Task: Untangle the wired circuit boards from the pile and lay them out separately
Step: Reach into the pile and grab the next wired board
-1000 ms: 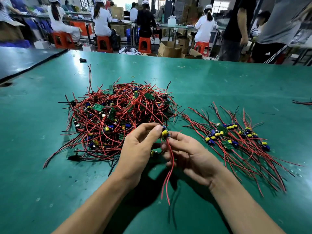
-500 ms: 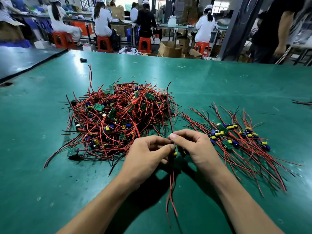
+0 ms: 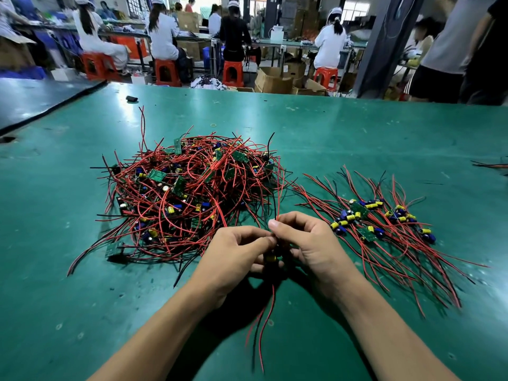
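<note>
The green counter (image 3: 357,127) carries the tangled pile (image 3: 189,199) left of its middle and the laid-out boards (image 3: 379,224) toward its right edge. Toward the near edge, the left hand (image 3: 233,257) and right hand (image 3: 310,243) each keep a narrow, pinching grip on one wired board (image 3: 270,258). It looks light, and its limp leads are likely to snag, so it is best held by the stiff board edge.

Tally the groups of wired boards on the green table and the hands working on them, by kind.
Tangled pile: 1
Laid-out group: 1
Held board: 1, in the grip of both hands
Hands: 2, left hand and right hand
Total: 5
Single boards inside the pile and the group are too tangled to count.
</note>
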The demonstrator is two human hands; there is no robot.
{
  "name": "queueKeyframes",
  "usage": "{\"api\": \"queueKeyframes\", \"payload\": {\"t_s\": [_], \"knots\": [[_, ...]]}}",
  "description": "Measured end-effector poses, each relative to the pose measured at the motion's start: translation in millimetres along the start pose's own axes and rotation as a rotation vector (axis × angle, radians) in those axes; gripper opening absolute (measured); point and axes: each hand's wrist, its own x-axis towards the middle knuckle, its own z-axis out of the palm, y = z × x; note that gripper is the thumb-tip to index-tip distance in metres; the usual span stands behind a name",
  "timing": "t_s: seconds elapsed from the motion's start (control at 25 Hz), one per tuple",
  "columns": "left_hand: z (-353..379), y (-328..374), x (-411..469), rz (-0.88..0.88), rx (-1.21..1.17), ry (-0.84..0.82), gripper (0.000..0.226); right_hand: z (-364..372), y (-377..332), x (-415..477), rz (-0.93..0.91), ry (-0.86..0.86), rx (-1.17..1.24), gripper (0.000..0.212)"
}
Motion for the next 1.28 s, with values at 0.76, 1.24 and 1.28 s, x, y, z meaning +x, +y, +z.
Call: {"api": "queueKeyframes", "payload": {"t_s": [0.76,1.24,1.28], "knots": [[-1.3,2.7,-0.5,0.064,0.302,-0.095,0.012,-16.7,2.5,21.3,-0.025,0.222,-0.127,0.025],[-4.5,11.8,-3.2,0.059,0.352,-0.241,0.013,-30.2,-22.7,19.3,0.148,0.294,0.495,0.036],[-4.2,11.2,-3.1,0.057,0.332,-0.241,0.013,-31.2,-23.0,19.3,0.155,0.301,0.511,0.036]]}}
